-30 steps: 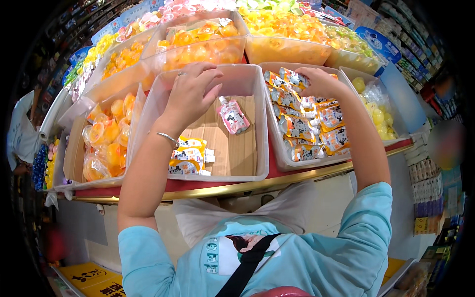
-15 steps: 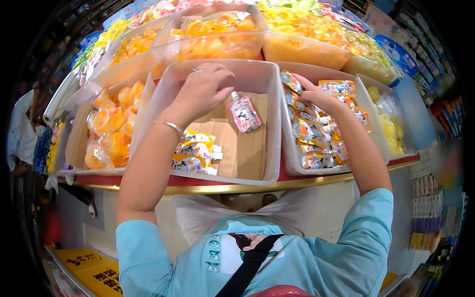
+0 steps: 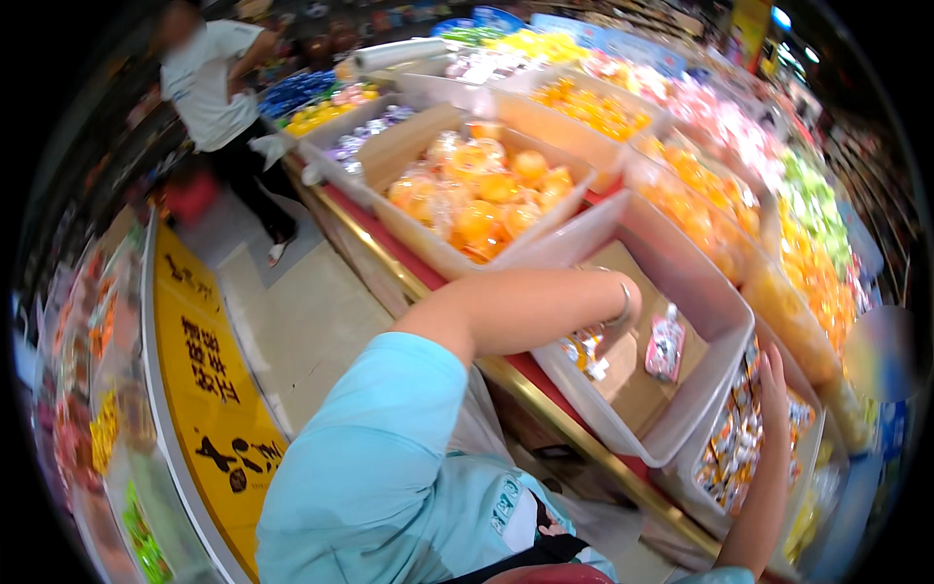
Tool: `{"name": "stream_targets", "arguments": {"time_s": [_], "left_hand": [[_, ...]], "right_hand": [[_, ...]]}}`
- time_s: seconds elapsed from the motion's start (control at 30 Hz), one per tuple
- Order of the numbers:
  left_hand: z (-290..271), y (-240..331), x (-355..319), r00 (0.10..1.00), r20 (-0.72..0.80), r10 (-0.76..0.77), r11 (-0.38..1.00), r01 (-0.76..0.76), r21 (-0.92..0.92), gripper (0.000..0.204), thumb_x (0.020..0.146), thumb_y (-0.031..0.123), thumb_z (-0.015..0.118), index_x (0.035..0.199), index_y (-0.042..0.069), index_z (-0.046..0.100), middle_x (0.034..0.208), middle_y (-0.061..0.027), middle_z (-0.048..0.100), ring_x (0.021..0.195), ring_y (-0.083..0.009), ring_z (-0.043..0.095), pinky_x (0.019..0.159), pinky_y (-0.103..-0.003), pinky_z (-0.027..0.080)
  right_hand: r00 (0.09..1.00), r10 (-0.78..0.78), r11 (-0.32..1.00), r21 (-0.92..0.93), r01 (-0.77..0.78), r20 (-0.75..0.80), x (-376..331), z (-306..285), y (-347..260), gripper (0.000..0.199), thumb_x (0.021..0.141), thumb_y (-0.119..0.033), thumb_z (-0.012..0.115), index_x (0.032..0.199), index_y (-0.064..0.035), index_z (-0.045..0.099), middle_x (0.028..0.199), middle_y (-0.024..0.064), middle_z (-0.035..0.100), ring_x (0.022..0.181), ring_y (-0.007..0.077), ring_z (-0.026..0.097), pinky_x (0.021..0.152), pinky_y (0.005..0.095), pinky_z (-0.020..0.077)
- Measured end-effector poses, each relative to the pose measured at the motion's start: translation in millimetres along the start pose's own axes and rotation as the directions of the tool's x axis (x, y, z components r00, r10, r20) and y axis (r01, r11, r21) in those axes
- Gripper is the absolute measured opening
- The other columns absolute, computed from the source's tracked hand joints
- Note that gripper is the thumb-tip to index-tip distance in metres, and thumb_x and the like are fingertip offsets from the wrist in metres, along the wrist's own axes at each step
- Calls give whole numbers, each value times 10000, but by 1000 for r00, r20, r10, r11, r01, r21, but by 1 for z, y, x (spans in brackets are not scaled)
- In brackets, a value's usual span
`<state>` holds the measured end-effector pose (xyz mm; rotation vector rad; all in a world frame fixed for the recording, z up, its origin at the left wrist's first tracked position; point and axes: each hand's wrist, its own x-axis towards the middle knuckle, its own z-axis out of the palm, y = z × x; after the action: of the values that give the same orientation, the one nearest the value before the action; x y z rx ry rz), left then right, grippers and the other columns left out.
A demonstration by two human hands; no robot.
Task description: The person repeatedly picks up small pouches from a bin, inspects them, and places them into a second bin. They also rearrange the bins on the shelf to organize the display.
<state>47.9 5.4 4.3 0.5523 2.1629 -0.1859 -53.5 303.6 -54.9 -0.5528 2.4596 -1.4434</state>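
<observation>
My left hand (image 3: 617,331), below a silver bracelet, reaches down into the translucent plastic bin (image 3: 702,413) in the middle. Its fingers are blurred and mostly hidden. Beside it in this bin are a few orange-and-white spouted pouches (image 3: 585,352), and a pink spouted pouch (image 3: 664,345) lies on the cardboard lining. Over the bin to the right, filled with orange-and-white spouted pouches (image 3: 732,450), my right hand (image 3: 772,375) is raised with fingers stretched out. Nothing shows in that hand.
A bin of round orange packs (image 3: 486,200) stands left of the middle bin. More bins of orange cups (image 3: 686,175) line the back. A gold-edged counter (image 3: 530,394) runs along the front. At far left a person (image 3: 216,83) stands in the aisle.
The view has swung left, bringing the aisle and a person into sight. My left hand has gone lower into the middle bin; my right fingers have lifted off the pouches.
</observation>
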Motion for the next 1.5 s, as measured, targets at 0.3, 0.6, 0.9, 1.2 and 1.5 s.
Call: {"name": "stream_targets", "arguments": {"time_s": [0.3, 0.6, 0.9, 1.2, 1.5], "left_hand": [[17, -9, 16, 990, -133, 36, 997, -27, 70, 477, 656, 384, 658, 998, 58, 593, 973, -123, 592, 904, -259, 555, 767, -379, 429], [20, -46, 39, 886, -462, 32, 999, -24, 23, 438, 681, 354, 643, 996, 54, 593, 954, -130, 597, 892, -258, 558, 762, -376, 429], [-2, -38, 23, 221, -938, -269, 571, -747, -340, 371, 750, 298, 604, 987, 20, 536, 921, -119, 583, 847, -188, 549, 738, -315, 424], [-7, -17, 20, 72, -931, -357, 107, -987, -118, 424, 735, 323, 651, 966, 6, 489, 874, -61, 547, 802, -103, 494, 705, -259, 421], [-7, -9, 8, 200, -915, -351, -91, -980, -179, 387, 773, 285, 616, 1021, 17, 486, 941, -67, 553, 870, -119, 521, 762, -263, 434]], "right_hand": [[980, -191, 957, -233, 174, -50, 15, -2, 17, 518, 878, -267, 409, 1262, 46, 259, 1309, 189, 286, 1223, 262, 275, 998, 329, 224], [959, -248, 930, -311, 195, -140, 5, 2, -36, 533, 850, -246, 459, 1252, 54, 279, 1298, 183, 305, 1214, 271, 283, 991, 336, 227], [981, -195, 963, 193, 188, 14, -15, 75, -139, 623, 824, -179, 521, 1298, 39, 181, 1287, 177, 301, 1180, 226, 331, 962, 299, 276], [977, -196, 743, 663, 93, 82, 2, 120, -124, 347, 837, -163, 516, 1139, -57, 384, 1063, 59, 511, 934, 154, 536, 752, 306, 469], [986, -159, 703, 708, 71, 58, -8, 125, -123, 313, 840, -162, 511, 1111, -36, 419, 1014, 58, 540, 884, 144, 561, 716, 292, 496]]}}
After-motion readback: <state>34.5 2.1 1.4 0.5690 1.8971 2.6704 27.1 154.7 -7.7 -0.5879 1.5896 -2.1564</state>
